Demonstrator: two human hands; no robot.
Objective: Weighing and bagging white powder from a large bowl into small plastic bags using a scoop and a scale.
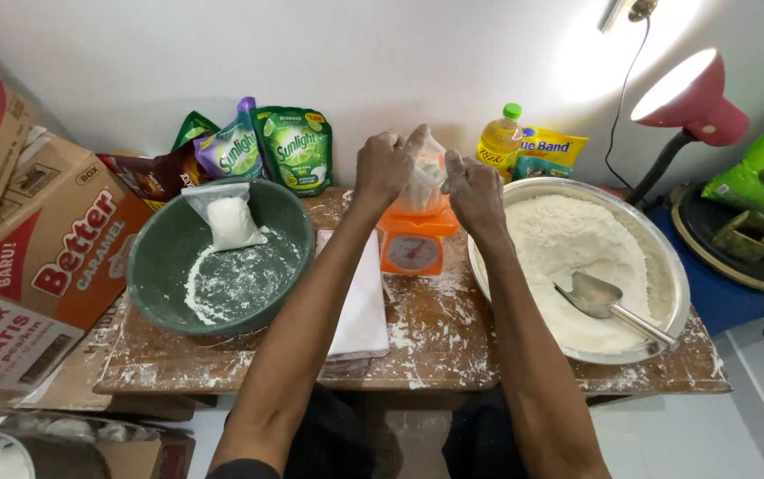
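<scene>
Both hands, left hand (383, 167) and right hand (473, 188), pinch shut the neck of a small clear plastic bag of white flour (423, 177) on the orange kitchen scale (414, 241), mid-counter. A loose grip could tip it, spilling flour over the floury wooden counter (435, 341).

Both hands, left hand (383, 168) and right hand (473, 191), around flour bag (426, 177) atop orange scale (414, 241).

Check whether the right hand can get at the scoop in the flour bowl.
Probably yes: the scoop lies uncovered on the flour, below the right hand, but that hand now grips the bag.
</scene>
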